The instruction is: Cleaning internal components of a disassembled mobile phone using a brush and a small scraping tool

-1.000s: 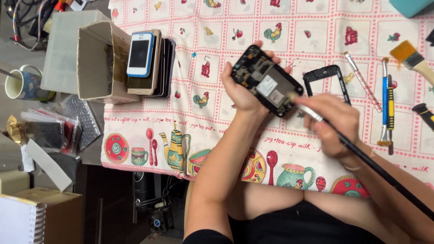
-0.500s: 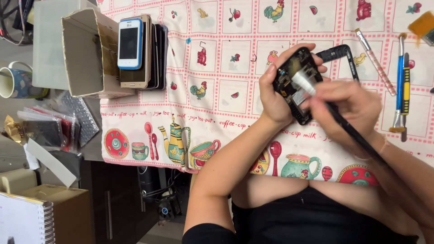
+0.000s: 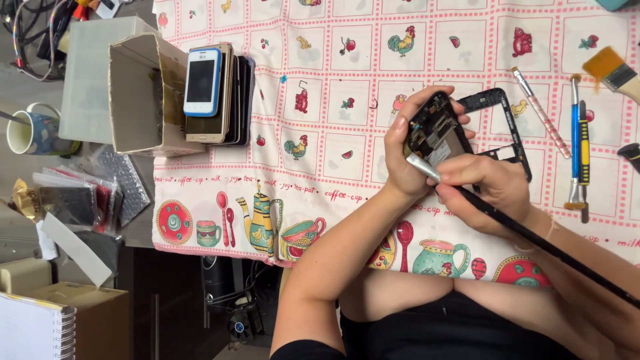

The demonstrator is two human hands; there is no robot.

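My left hand (image 3: 403, 157) grips an opened black phone body (image 3: 437, 130), its inner circuit side facing up, held just above the patterned tablecloth (image 3: 320, 100). My right hand (image 3: 490, 190) holds a long black-handled brush (image 3: 533, 240) with a metal ferrule; its tip (image 3: 420, 165) rests against the lower edge of the phone body. A detached black phone frame (image 3: 503, 127) lies on the cloth just behind the two hands, partly hidden by them.
A stack of phones (image 3: 217, 93) with a white-and-blue one on top lies beside an open cardboard box (image 3: 137, 93). Screwdrivers and a pen-like tool (image 3: 577, 147) lie at right, a wide paintbrush (image 3: 610, 70) at the far right. A mug (image 3: 33, 130) stands at left.
The view has shifted a little. The phone body and both hands stay together; the brush tip has slid from the upper face of the phone body toward its lower edge.
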